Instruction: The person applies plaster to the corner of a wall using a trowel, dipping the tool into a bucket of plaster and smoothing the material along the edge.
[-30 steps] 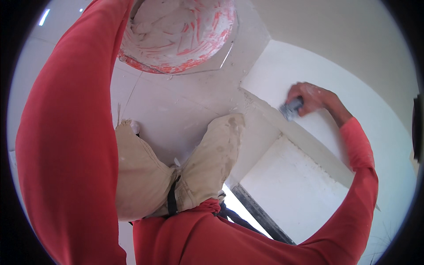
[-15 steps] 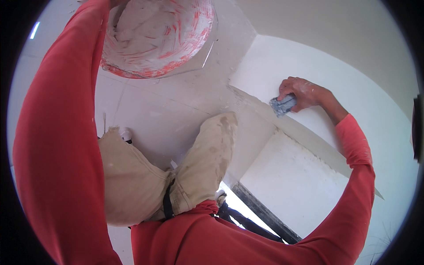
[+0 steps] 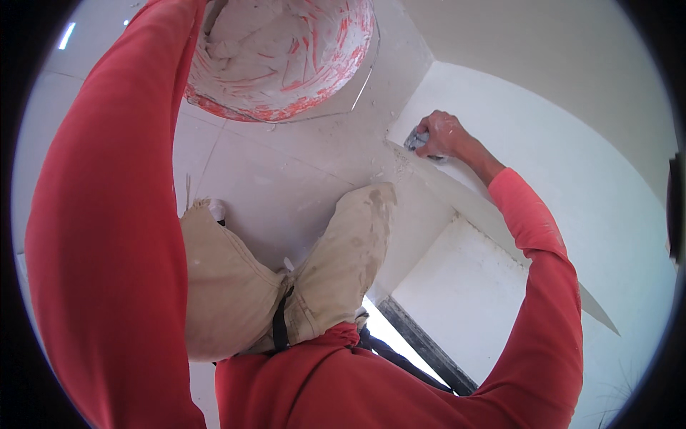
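Observation:
My right hand (image 3: 444, 134) is closed around a small blue-grey pad (image 3: 414, 139) smeared with white. It holds the pad against the white wall surface (image 3: 493, 129), close to the ledge edge below. Fingers cover much of the pad, so its exact kind is unclear. My left arm (image 3: 107, 214), in a red sleeve, reaches up beside a red bucket (image 3: 343, 86) with a thin wire handle. Past the top edge of the picture, my left hand is out of sight. Thick white paste (image 3: 257, 36) lies in the bucket, and its inner wall is streaked with the same paste.
My bent knees in beige trousers (image 3: 343, 243) are over the pale tiled floor (image 3: 250, 164). A ledge edge (image 3: 464, 186) runs along the wall at the right, above a white panel (image 3: 461, 286). Dark-edged framing (image 3: 429, 347) borders a bright gap low down.
My right hand has slid the pad left and slightly up along the wall, toward the corner. The bucket and my legs appear shifted a little right in the picture.

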Available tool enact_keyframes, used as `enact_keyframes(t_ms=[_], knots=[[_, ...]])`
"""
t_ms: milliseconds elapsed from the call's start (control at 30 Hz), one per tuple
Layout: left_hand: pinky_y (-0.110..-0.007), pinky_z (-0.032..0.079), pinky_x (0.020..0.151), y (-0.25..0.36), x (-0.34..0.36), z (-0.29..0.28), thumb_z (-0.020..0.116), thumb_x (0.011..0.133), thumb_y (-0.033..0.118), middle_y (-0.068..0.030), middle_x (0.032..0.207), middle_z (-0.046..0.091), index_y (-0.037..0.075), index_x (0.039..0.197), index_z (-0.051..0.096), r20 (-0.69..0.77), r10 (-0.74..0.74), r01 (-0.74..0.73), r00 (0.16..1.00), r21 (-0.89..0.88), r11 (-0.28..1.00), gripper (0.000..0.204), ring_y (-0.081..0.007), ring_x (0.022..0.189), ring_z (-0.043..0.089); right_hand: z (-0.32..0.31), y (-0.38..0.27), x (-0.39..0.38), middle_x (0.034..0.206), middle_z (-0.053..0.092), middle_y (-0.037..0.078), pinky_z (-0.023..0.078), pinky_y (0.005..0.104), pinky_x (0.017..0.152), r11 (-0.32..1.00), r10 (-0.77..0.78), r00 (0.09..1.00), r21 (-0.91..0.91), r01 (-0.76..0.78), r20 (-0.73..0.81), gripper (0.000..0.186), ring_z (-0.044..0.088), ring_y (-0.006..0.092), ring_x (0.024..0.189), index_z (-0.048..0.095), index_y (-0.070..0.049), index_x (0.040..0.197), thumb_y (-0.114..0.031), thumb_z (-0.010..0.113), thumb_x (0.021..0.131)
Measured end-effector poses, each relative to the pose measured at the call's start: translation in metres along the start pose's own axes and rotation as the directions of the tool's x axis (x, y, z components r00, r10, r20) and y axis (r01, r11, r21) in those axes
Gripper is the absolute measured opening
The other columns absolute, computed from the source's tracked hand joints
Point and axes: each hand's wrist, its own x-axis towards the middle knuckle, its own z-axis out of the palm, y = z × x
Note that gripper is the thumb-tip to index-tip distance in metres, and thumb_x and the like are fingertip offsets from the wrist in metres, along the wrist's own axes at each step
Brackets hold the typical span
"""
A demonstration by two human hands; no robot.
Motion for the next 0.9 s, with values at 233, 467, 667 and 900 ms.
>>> enact_keyframes(t_ms=[233,467,667,900], knots=[[-0.047,0.04,0.107,0.008,-0.003,0.001,0.056,0.084,0.07,-0.0221,0.134,0.055,0.006,0.135,0.054,0.022,-0.043,0.044,0.999,-0.039,0.998,0.082,-0.038,0.127,0.052,0.002,0.015,-0.014,0.108,0.064,0.018,0.049,0.0404,0.096,0.992,0.046,0.995,-0.113,-0.055,-0.086,0.057,0.061,0.0338,0.106,0.069,-0.006,0.11,-0.03,0.085,0.06],[-0.046,0.041,0.106,0.0,-0.002,0.003,0.057,0.084,0.069,-0.0228,0.134,0.055,0.006,0.135,0.054,-0.004,-0.034,0.034,0.999,-0.012,0.999,0.081,-0.0387,0.125,0.053,-0.01,0.014,0.026,0.117,0.062,0.02,0.048,0.0422,0.098,0.98,-0.162,0.986,-0.124,0.154,-0.051,0.062,0.059,0.0356,0.11,0.066,-0.005,0.12,-0.022,0.081,0.062],[-0.047,0.042,0.105,0.02,-0.016,-0.017,0.058,0.085,0.065,-0.0244,0.133,0.056,0.005,0.135,0.054,0.079,-0.027,0.03,0.996,-0.04,0.999,0.078,-0.0399,0.124,0.054,0.008,0.007,0.08,0.114,0.066,0.018,0.051,0.0377,0.094,0.945,-0.306,0.921,-0.041,0.325,0.241,0.065,0.062,0.0335,0.109,0.068,-0.004,0.121,-0.019,0.082,0.059],[-0.047,0.042,0.107,0.023,-0.016,-0.022,0.06,0.084,0.064,-0.0247,0.133,0.057,0.004,0.134,0.056,0.08,-0.048,0.053,0.996,-0.053,0.997,0.077,-0.0396,0.126,0.053,0.013,0.0,0.096,0.11,0.069,0.013,0.054,0.0381,0.085,0.935,-0.329,0.899,-0.033,0.353,0.288,0.064,0.066,0.0317,0.101,0.07,-0.008,0.119,-0.015,0.084,0.057]])
